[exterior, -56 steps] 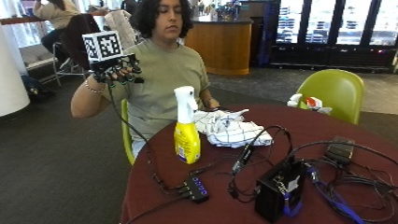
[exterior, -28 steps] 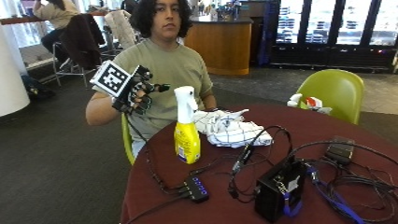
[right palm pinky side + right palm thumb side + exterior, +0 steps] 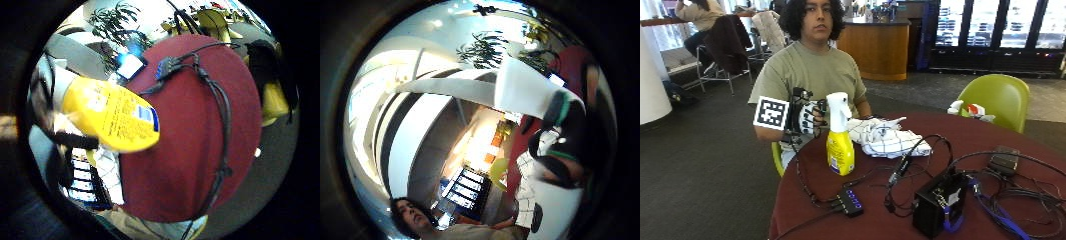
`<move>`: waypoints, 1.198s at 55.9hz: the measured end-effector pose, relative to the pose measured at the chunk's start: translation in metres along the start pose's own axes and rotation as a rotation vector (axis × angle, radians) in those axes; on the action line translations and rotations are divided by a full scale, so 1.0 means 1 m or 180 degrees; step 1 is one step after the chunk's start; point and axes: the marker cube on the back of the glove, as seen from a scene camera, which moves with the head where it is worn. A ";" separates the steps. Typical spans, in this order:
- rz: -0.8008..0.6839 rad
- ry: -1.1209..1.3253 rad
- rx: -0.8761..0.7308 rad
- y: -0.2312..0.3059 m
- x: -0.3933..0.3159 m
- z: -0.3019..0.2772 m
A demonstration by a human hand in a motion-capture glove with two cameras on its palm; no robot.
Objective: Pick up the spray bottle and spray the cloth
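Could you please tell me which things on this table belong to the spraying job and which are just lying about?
Belong to the job:
- spray bottle, standing upright on the table
- checked cloth, bunched behind it
- gloved right hand, at the bottle's neck

Just lying about:
- black box
- USB hub
- tangle of cables
- green chair

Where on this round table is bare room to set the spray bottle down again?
Bare table lies behind the white cloth, toward the green chair, and at the near edge left of the USB hub. The black box and cables crowd the right side.
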 end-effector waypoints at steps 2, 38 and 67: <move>0.0051 0.0046 0.0011 -0.002 -0.001 0.002; -0.0252 0.2449 -0.1567 0.109 -0.030 -0.105; -0.0470 0.2389 -0.1097 0.104 -0.038 -0.093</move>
